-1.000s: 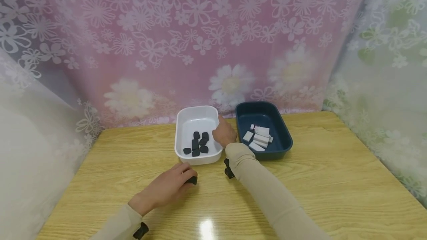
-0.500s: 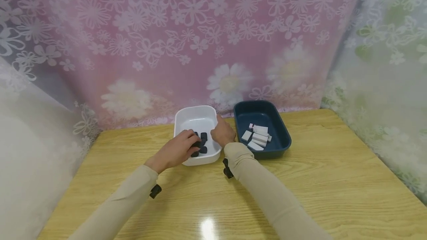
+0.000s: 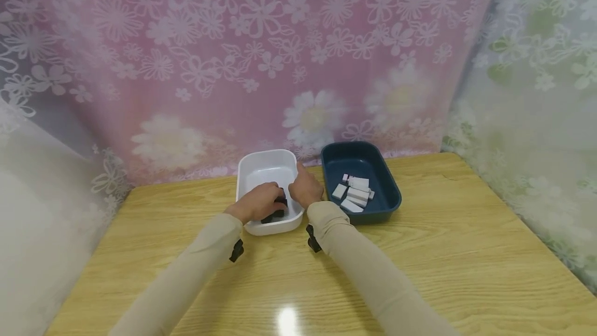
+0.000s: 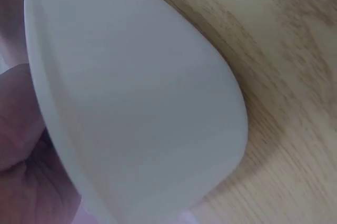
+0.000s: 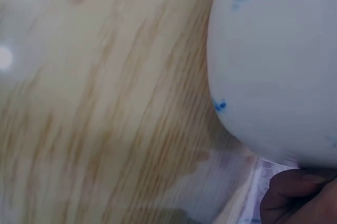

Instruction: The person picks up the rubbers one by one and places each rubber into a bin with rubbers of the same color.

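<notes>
My left hand is inside the white plastic tub, its fingers and thumb curled about small black blocks. Which of them it holds is partly hidden by the hand. At the tub's right side, my right hand grips the rim. The left wrist view is mostly filled by the tub's outer wall, with part of the left hand beyond its rim. In the right wrist view, curled fingers of the right hand meet the tub's edge, and the wall carries blue marks.
A dark blue tub stands just right of the white one, with several white blocks in it. Both tubs sit on a wooden table near its back edge, before a pink floral curtain.
My left hand has moved from the table in front, where it held a black piece, up and forward into the white tub. The right hand has stayed on the rim.
</notes>
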Motion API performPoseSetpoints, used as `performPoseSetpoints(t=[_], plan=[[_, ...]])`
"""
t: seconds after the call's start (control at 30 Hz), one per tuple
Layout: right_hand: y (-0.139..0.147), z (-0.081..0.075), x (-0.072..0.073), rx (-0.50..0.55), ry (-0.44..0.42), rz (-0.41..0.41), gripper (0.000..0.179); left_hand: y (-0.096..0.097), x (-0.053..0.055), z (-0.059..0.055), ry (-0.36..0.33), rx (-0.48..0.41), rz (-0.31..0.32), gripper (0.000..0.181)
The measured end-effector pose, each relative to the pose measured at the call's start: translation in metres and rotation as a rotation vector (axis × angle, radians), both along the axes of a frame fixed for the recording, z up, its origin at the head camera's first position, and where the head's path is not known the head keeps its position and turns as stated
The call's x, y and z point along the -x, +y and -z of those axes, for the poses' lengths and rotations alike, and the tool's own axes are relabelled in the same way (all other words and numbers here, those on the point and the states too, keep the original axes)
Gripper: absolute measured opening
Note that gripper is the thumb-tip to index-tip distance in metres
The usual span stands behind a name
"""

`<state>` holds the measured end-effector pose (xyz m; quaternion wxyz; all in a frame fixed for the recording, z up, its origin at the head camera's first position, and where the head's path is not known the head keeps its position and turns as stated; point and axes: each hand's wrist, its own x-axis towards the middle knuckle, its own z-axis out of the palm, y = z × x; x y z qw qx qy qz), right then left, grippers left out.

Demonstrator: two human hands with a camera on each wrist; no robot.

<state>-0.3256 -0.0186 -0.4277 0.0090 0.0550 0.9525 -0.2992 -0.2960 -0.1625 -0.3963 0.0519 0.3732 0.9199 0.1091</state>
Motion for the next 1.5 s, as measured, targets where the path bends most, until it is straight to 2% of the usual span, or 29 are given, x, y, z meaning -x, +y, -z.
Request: performPoseSetpoints(t=[0.17,0.37,0.57,0.7,0.87,1.07,1.2,1.33,1.5], plan=[[-0.002,-0.002,-0.002,-0.001,0.011,-0.002,0.067,0.002,0.000,0.005,0.038,-0.025,-0.006,0.006],[-0.006,-0.005,-0.008,0.018,0.027,-0.011,0.064,0.005,-0.003,0.011,0.014,-0.037,-0.051,0.012],[-0.005,-0.002,-0.010,0.035,0.051,-0.021,0.061,0.003,-0.006,0.016,0.008,-0.114,-0.102,0.023],[-0.005,0.000,-0.009,0.031,0.057,-0.019,0.056,0.003,-0.007,0.017,0.025,-0.162,-0.115,0.018],[-0.005,0.002,-0.008,0.022,0.038,-0.018,0.058,0.007,-0.005,0.017,0.037,-0.114,-0.121,0.016],[-0.005,0.004,-0.010,0.052,0.019,-0.015,0.060,0.006,-0.007,0.016,0.034,-0.079,-0.090,0.012],[-0.004,0.004,-0.009,0.033,0.035,-0.027,0.058,0.003,-0.011,0.014,0.050,-0.061,-0.069,0.008],[-0.002,0.004,-0.007,0.004,0.063,-0.039,0.053,0.004,-0.012,0.012,0.096,-0.045,-0.041,0.010],[-0.001,0.002,-0.004,-0.014,0.096,-0.045,0.049,0.009,-0.012,0.008,0.108,0.004,-0.062,0.015]])
